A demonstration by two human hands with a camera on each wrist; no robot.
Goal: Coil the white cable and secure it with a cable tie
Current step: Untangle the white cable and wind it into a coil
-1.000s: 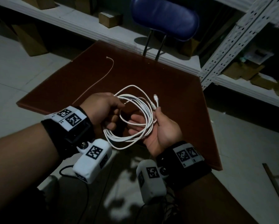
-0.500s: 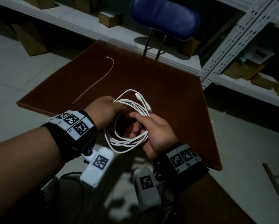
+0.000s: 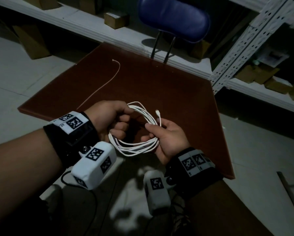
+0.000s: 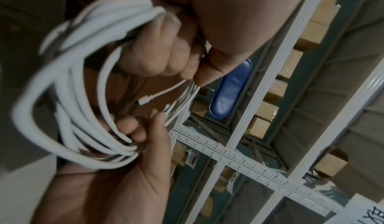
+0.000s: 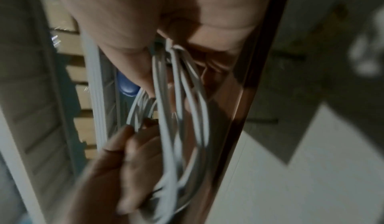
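Head view: unlabelled white cable, both hands.

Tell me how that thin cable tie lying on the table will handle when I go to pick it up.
The cable tie is a thin strip lying flat on the brown table, so it is probably light and hard to pinch; sliding it toward the edge may help. Its gentle curve suggests it is springy rather than limp. Both hands, left hand and right hand, hold the white cable, which may spring open if released.

A storeroom: slotted metal shelving stacked with cardboard boxes, bare tiled floor.
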